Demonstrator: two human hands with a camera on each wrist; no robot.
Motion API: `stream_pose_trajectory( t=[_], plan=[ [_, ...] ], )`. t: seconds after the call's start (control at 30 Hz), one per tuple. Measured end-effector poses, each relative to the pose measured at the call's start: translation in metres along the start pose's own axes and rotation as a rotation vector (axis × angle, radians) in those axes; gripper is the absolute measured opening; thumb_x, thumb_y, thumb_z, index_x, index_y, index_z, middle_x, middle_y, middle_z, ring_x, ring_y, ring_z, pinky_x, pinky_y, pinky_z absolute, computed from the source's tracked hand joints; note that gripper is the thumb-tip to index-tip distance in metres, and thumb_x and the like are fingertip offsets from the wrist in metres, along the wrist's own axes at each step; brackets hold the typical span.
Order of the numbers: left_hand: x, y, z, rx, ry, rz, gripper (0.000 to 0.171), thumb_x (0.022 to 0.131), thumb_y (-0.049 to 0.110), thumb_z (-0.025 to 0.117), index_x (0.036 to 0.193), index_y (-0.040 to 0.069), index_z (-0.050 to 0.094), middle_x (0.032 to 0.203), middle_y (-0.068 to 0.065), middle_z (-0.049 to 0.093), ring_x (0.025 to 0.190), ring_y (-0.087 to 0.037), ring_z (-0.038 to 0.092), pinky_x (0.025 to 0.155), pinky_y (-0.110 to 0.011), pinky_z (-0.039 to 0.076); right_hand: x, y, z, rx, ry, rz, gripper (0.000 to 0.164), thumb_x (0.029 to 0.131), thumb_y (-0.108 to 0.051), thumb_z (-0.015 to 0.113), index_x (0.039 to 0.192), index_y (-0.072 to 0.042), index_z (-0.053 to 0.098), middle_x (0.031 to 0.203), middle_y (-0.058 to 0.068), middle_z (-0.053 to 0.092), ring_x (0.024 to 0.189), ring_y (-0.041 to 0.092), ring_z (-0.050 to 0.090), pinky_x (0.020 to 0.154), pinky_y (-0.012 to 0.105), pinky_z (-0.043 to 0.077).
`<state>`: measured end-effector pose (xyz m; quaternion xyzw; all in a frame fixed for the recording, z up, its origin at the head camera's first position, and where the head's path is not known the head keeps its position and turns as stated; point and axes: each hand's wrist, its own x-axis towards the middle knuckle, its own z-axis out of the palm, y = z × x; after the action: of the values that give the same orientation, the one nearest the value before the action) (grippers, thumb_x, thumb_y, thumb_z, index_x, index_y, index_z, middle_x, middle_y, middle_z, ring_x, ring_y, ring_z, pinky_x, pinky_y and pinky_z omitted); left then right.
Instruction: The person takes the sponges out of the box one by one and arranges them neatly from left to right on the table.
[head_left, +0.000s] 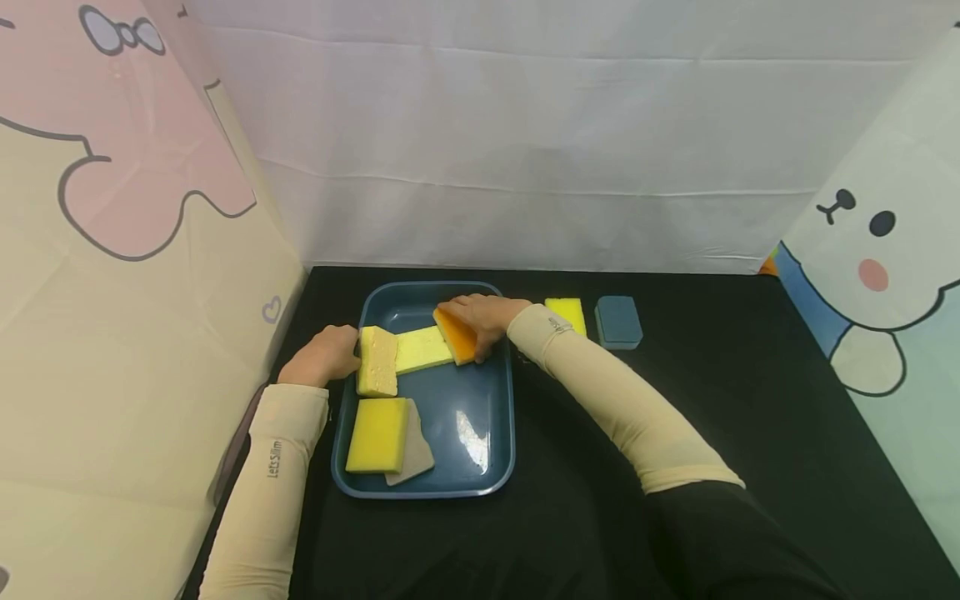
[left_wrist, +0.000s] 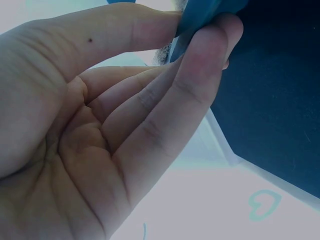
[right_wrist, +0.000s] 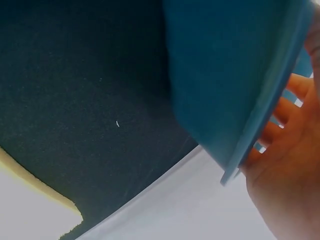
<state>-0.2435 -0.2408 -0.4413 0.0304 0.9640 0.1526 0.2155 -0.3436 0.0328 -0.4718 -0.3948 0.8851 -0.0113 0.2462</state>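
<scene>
A blue plastic tray (head_left: 450, 417) holds several sponges. My left hand (head_left: 322, 357) pinches its left rim; in the left wrist view, thumb and fingers meet on the blue edge (left_wrist: 197, 17). Over the tray's far right part, my right hand (head_left: 487, 317) grips an orange-faced sponge (head_left: 457, 337) standing tilted. This sponge is hidden behind the tray wall (right_wrist: 225, 75) in the right wrist view. Beside it lies a pale yellow sponge (head_left: 422, 348), which meets a thicker yellow sponge (head_left: 377, 361) at the left wall. Nearer, a bright yellow sponge (head_left: 377, 435) overlaps a greyish piece (head_left: 416, 450).
Right of the tray, on the black tabletop (head_left: 720, 400), are another yellow sponge (head_left: 566, 313), partly behind the right forearm, and a blue-grey block (head_left: 618, 322). A white cloth wall (head_left: 525, 150) stands behind, with printed panels on both sides.
</scene>
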Motion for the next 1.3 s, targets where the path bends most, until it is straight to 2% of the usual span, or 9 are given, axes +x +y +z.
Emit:
stream_pose_trajectory(
  t=[0.27,0.43,0.73,0.93,1.3],
  plan=[
    [0.000,0.002,0.000,0.005,-0.002,0.002,0.006,0.092,0.004,0.062,0.091,-0.001,0.058,0.074,-0.010,0.049,0.069,-0.026,0.055,0.062,-0.035,0.043,-0.006,-0.003,-0.006,-0.005,0.028,-0.012,0.112,0.070,-0.032,0.091,0.157,-0.020,0.022,0.149,0.006,0.033,0.123,0.024,0.042,0.105,0.039,0.038],
    [-0.002,0.003,-0.001,-0.005,-0.001,0.004,0.007,0.093,0.004,0.062,0.090,-0.001,0.059,0.072,-0.009,0.049,0.068,-0.025,0.054,0.061,-0.035,0.042,-0.011,-0.008,-0.012,-0.029,0.043,-0.006,0.110,0.070,-0.036,0.090,0.157,-0.020,0.023,0.144,0.008,0.033,0.113,0.023,0.045,0.099,0.035,0.043],
    [-0.002,0.002,0.000,0.001,0.006,0.005,0.008,0.093,0.005,0.063,0.090,-0.001,0.058,0.072,-0.009,0.048,0.068,-0.026,0.054,0.062,-0.036,0.042,-0.023,-0.017,-0.026,-0.153,0.085,-0.044,0.110,0.071,-0.054,0.084,0.156,-0.015,0.026,0.144,0.014,0.033,0.124,0.029,0.040,0.105,0.042,0.035],
    [-0.001,0.002,0.000,0.002,0.002,0.000,0.008,0.093,0.005,0.062,0.090,-0.001,0.058,0.073,-0.009,0.048,0.068,-0.026,0.054,0.062,-0.036,0.042,-0.037,-0.013,-0.035,-0.129,0.095,-0.055,0.110,0.073,-0.054,0.082,0.157,-0.012,0.025,0.148,0.016,0.033,0.127,0.031,0.039,0.106,0.043,0.037],
    [0.000,0.002,-0.001,0.013,-0.015,-0.008,0.007,0.093,0.004,0.061,0.090,-0.002,0.058,0.072,-0.010,0.048,0.068,-0.026,0.054,0.061,-0.035,0.042,-0.078,0.011,-0.037,-0.021,0.125,-0.010,0.108,0.072,-0.047,0.086,0.155,-0.012,0.027,0.140,0.010,0.039,0.113,0.024,0.045,0.095,0.037,0.045]
  ],
)
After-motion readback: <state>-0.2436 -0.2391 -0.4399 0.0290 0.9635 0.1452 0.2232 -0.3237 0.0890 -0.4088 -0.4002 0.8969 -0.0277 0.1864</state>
